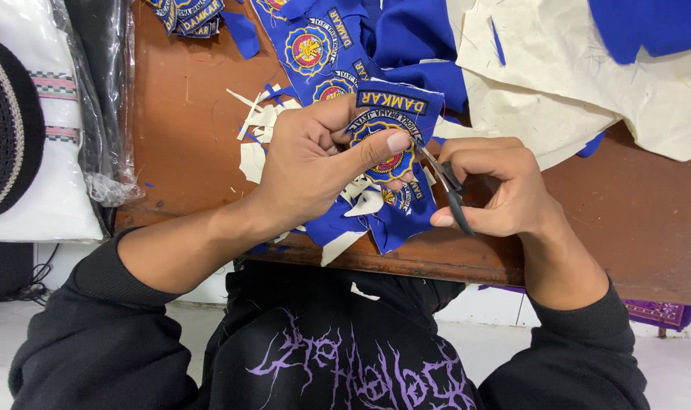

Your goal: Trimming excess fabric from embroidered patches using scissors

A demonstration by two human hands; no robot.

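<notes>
patch pinched in left hand fingers, raised off tabletop so scissors, gripped by right hand fingers, reach its edge

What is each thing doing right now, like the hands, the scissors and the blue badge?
left hand: gripping the blue badge
blue badge: held up, thumb pressed on it
right hand: closed around the scissors
scissors: blades at the badge's edge
paper scraps: loose on the table
wooden table: littered with cuttings

Head camera, close, straight down
</notes>
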